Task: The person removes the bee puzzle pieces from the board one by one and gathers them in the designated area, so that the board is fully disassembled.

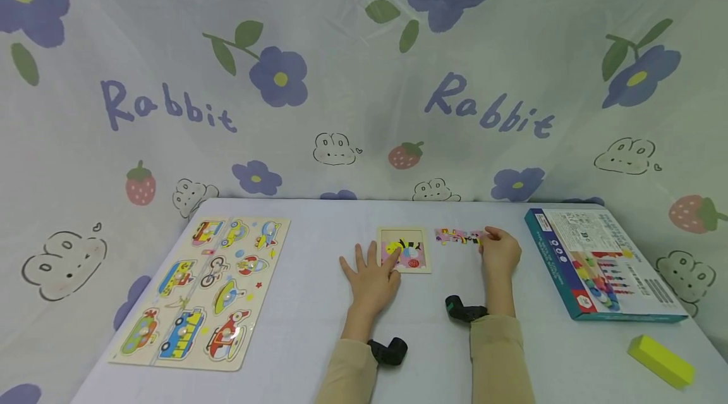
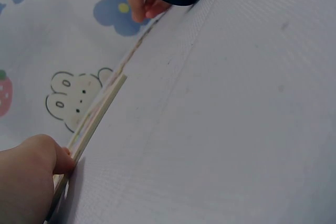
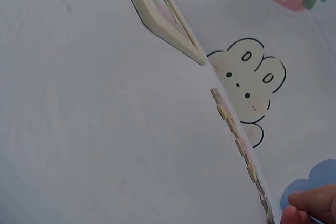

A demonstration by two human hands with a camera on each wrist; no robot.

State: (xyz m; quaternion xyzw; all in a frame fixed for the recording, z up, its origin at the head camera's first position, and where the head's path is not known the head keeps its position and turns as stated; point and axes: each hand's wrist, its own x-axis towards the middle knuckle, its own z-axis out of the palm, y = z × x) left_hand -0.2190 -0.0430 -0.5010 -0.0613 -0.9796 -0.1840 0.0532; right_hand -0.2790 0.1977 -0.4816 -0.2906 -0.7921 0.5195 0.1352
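A small wooden puzzle tray (image 1: 429, 252) with a pale rim lies mid-table, a yellow, black and pink picture partly filling its lower part. My left hand (image 1: 372, 281) rests over its left side with fingers spread; in the left wrist view, the hand (image 2: 31, 174) touches the tray's edge (image 2: 97, 116). Right of the tray lies a row of thin pink, yellow and black puzzle pieces (image 1: 455, 236). At that row's right end my right hand (image 1: 500, 252) has curled fingers and appears to pinch a piece, mostly hidden. The right wrist view shows only its fingertips (image 3: 310, 205) beside the row (image 3: 239, 142).
A wooden vehicle puzzle board (image 1: 207, 290) lies at the left. On the right are a flat teal-edged box (image 1: 603, 265) and a yellow block (image 1: 661, 361) near the front. A patterned curtain (image 1: 352, 75) hangs behind the white table (image 1: 301, 322).
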